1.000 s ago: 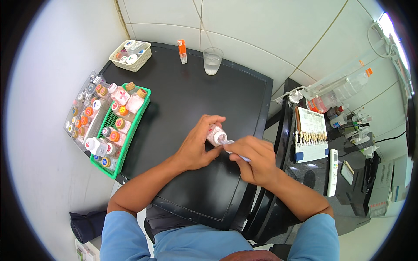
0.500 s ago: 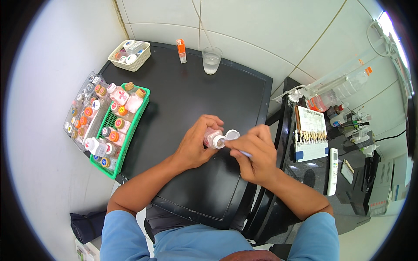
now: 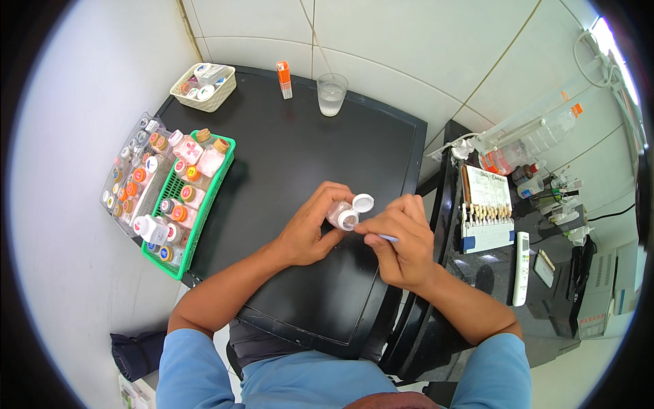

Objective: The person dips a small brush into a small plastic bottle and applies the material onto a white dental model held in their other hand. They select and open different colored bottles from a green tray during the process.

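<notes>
My left hand (image 3: 310, 228) is wrapped round a small clear bottle (image 3: 336, 211) with pinkish contents. The bottle leans with its mouth toward my right hand, and its white flip cap (image 3: 362, 202) stands open. Pinched in the fingers of my right hand (image 3: 407, 245) is a thin tool with a pale blue handle (image 3: 389, 238). Its tip lies close by the bottle's mouth; whether it touches the rim I cannot tell. Both hands are above the black table (image 3: 293, 150).
At the left stand a green basket (image 3: 225, 177) and a clear rack (image 3: 112, 178), both full of small capped bottles. A cream basket (image 3: 223, 99), an orange-and-white box (image 3: 284, 80) and a glass of water (image 3: 331, 95) are at the back. Right, a dark counter holds a tooth shade guide (image 3: 487, 232) and a white remote (image 3: 520, 269).
The tool's tip has come away from inside the bottle's mouth to just outside it. The bottle has turned slightly in my left hand, so its mouth faces up more.
</notes>
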The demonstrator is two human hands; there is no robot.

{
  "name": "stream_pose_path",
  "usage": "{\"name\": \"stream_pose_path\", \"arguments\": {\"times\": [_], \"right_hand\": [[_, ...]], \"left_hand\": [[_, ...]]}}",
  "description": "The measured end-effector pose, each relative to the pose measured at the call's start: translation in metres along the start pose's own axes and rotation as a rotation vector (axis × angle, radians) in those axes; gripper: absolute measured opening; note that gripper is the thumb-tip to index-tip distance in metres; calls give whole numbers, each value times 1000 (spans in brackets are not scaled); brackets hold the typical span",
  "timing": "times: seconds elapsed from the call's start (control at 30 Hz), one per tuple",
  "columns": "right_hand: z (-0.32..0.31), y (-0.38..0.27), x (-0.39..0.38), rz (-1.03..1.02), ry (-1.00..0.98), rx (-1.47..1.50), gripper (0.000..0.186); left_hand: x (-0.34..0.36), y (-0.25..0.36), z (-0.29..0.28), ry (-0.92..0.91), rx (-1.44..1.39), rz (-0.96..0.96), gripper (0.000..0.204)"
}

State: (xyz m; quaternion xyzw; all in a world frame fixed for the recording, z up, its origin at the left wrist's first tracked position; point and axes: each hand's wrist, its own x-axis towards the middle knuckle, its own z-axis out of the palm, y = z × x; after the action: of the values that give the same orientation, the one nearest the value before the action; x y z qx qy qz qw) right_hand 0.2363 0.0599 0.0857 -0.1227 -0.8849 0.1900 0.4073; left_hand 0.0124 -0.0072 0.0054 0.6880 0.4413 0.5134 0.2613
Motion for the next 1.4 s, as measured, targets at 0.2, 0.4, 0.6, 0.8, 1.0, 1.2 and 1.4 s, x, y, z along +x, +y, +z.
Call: {"name": "stream_pose_path", "arguments": {"times": [0.2, 0.4, 0.6, 0.8, 1.0, 1.2, 1.4], "right_hand": [[6, 0, 2, -57, -13, -92, 16], [9, 1, -5, -49, -58, -114, 21], [7, -7, 0, -113, -68, -192, 21], [6, -1, -2, -60, -9, -16, 17], [5, 0, -1, -56, -25, -1, 17], [6, -3, 0, -96, 21, -99, 19], [1, -2, 0, -125, -12, -38, 19]], "left_hand": [[-4, 0, 3, 10, -139, -128, 57], [-5, 6, 2, -22, -59, -247, 56], [-2, 15, 0, -24, -83, -115, 68], [-1, 0, 8, 26, -45, 42, 64], [-5, -3, 10, 89, -171, -128, 57], [-11, -3, 9, 43, -106, -114, 62], [2, 11, 0, 40, -65, 21, 59]]}}
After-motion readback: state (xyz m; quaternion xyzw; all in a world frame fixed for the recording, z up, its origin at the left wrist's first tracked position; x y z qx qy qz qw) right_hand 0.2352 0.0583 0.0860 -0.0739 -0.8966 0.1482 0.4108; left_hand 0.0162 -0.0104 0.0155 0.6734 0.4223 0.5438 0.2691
